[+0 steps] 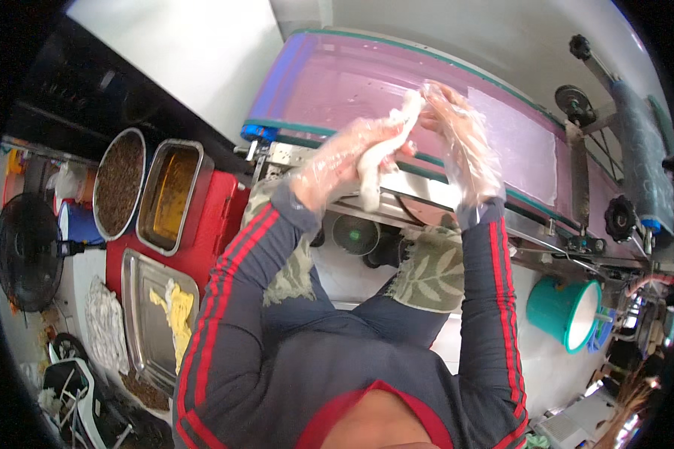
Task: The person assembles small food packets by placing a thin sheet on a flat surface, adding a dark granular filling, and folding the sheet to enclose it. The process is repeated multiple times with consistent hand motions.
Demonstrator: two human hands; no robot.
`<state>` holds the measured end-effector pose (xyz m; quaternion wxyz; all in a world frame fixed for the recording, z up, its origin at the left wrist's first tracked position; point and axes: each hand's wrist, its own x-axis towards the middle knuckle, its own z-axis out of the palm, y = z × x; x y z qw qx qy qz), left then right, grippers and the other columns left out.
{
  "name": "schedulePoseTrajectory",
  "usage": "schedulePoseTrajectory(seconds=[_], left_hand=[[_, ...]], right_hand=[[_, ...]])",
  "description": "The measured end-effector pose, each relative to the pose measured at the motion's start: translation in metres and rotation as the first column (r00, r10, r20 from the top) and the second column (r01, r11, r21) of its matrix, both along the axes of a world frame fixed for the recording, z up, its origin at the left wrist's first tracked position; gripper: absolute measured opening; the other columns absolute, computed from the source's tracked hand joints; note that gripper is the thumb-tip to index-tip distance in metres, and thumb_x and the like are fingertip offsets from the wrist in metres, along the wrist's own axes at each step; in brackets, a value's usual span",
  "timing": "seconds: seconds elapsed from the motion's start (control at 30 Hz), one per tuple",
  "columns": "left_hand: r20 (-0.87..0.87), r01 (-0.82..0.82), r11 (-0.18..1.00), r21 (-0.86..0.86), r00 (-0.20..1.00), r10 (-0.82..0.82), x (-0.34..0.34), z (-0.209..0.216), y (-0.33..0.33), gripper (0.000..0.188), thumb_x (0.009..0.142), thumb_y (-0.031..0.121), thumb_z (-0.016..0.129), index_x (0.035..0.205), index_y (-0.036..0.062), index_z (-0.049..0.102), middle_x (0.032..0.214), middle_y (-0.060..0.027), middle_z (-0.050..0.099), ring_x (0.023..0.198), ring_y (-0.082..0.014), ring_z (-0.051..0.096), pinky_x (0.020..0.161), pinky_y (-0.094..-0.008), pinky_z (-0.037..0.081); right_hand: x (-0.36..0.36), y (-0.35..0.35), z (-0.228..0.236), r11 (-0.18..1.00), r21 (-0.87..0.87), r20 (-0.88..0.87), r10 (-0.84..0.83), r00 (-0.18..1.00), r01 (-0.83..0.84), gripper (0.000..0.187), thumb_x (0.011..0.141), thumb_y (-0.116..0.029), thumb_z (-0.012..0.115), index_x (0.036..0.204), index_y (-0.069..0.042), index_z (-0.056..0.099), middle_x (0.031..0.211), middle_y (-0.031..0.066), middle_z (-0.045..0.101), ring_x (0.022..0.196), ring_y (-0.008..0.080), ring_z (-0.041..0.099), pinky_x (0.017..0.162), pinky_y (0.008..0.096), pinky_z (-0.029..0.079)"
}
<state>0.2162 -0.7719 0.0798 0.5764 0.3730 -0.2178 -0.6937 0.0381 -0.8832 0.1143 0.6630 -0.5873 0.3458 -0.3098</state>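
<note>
A long white strip that looks like soft dough [370, 173] hangs at a slant in front of me, its lower end drooping past the near edge of the machine. My left hand [350, 155], in a clear plastic glove, is closed around its middle. At the strip's upper end, the fingers of my right hand [463, 142] pinch it; this hand wears a clear glove too. Both hands are above the near side of a pinkish-purple conveyor belt [337, 82]. A flat whitish sheet [524, 153] lies on the belt to the right of my right hand.
On the left, a red surface [221, 202] bears a round pot of brown bits [120, 183], a pan of amber liquid [174, 196] and a metal tray [146, 329] with a yellow cloth. A black fan [28, 251] stands beyond. Rollers and knobs [620, 217] and a teal bucket [565, 314] are at right.
</note>
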Motion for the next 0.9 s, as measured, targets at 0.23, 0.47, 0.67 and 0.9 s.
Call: schedulePoseTrajectory(seconds=[0.23,0.47,0.67,0.9], left_hand=[[-0.297,-0.048,0.998,0.041,0.953,0.058,-0.061,-0.058,0.107,0.046,0.100,0.027,0.070,0.135,0.0012,0.054,0.104,-0.0109,0.069,0.080,-0.0127,0.066,0.064,-0.0263,0.058],[-0.216,-0.283,0.892,0.352,0.903,0.372,-0.061,-0.138,0.123,0.030,0.101,0.024,0.068,0.122,0.0049,0.061,0.099,-0.0086,0.067,0.078,-0.0196,0.066,0.069,-0.0356,0.060],[0.193,-0.588,0.797,0.135,0.805,0.561,-0.012,-0.208,0.074,0.027,0.099,0.022,0.063,0.117,0.0034,0.068,0.107,-0.0127,0.071,0.093,-0.0244,0.069,0.081,-0.0385,0.057],[0.975,-0.317,0.940,-0.125,-0.215,0.057,0.015,-0.230,0.096,0.028,0.095,0.018,0.055,0.113,0.0064,0.073,0.114,-0.0188,0.071,0.108,-0.0312,0.068,0.092,-0.0432,0.054]], right_hand=[[-0.034,0.065,-0.019,0.999,0.028,-0.100,0.036,0.994,-0.033,0.044,0.100,-0.030,0.070,0.135,-0.004,0.062,0.120,0.0102,0.070,0.107,0.0205,0.067,0.098,0.0351,0.051],[-0.056,0.095,-0.102,0.766,-0.318,-0.658,0.247,0.712,-0.559,0.032,0.097,-0.025,0.069,0.118,-0.002,0.071,0.110,0.0164,0.073,0.104,0.0318,0.070,0.092,0.0404,0.053],[-0.032,0.093,-0.145,0.813,-0.231,-0.699,0.243,0.673,-0.534,0.040,0.094,-0.030,0.067,0.125,-0.005,0.070,0.119,0.0195,0.072,0.113,0.0354,0.068,0.098,0.0432,0.051],[0.047,0.082,-0.204,0.802,-0.244,-0.815,0.135,0.564,-0.545,0.039,0.095,-0.027,0.060,0.128,-0.009,0.068,0.128,0.0169,0.069,0.121,0.0350,0.065,0.102,0.0437,0.051]])
